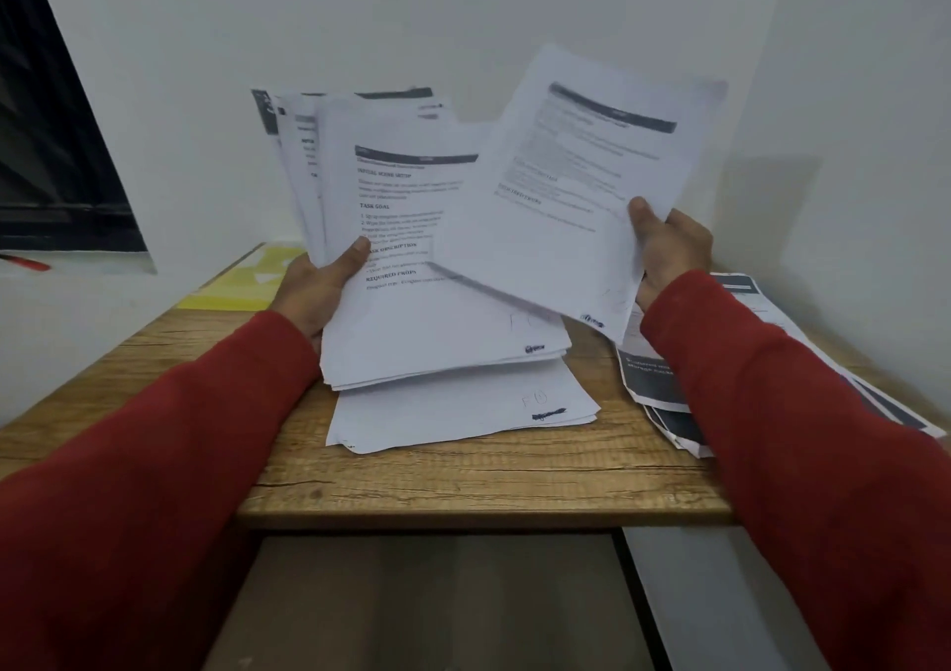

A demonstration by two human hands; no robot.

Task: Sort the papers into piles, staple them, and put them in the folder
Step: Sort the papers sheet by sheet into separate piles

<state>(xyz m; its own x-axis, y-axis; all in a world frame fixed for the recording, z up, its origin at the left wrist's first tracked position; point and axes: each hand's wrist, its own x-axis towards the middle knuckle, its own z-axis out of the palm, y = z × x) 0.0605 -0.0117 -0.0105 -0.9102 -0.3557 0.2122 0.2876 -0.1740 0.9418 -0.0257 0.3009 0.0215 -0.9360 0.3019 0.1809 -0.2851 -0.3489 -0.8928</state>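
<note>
My left hand (321,287) grips a thick fanned stack of printed papers (406,238) by its left edge, thumb on the top page, holding it upright above the wooden table (463,485). My right hand (666,248) pinches a single printed sheet (571,181) at its right edge, lifted and tilted over the stack's right side. A small pile of white papers (453,408) lies flat on the table below the stack. Another pile with dark printed blocks (656,387) lies at the right, partly hidden by my right sleeve. A yellow folder (242,284) lies at the table's back left.
The table stands in a corner between white walls. A dark window (56,145) is at the left, with a red pen (25,262) on its sill. Below the table's front edge is a brown floor (432,603).
</note>
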